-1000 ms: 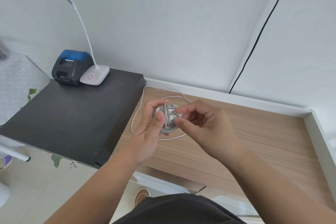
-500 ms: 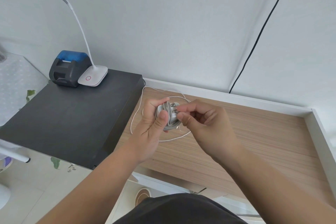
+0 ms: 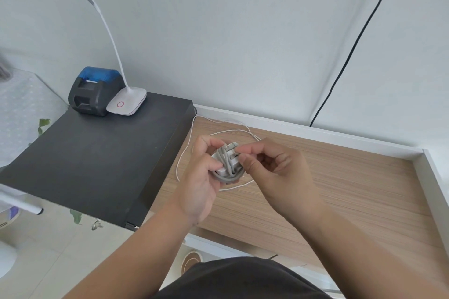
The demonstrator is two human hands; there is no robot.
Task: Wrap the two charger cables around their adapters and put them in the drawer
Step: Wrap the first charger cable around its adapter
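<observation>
A white adapter (image 3: 222, 168) with a grey cable (image 3: 228, 178) coiled round it is held above the wooden desk. My left hand (image 3: 202, 177) grips the adapter from the left, thumb across its front. My right hand (image 3: 272, 172) pinches the end of the grey cable at the adapter's top right. Below the hands a thin white cable (image 3: 187, 148) lies loose in loops on the desk; its adapter is hidden. No drawer is plainly visible.
A black cabinet top (image 3: 97, 160) lies to the left, carrying a black and blue small printer (image 3: 93, 91) and a white desk lamp (image 3: 126, 103). The wooden desk (image 3: 352, 189) has a white raised rim. A black wire (image 3: 340, 65) runs down the wall.
The hands and the wrapped adapter stay in nearly the same place. The right fingers shifted slightly at the cable's end near the adapter's top.
</observation>
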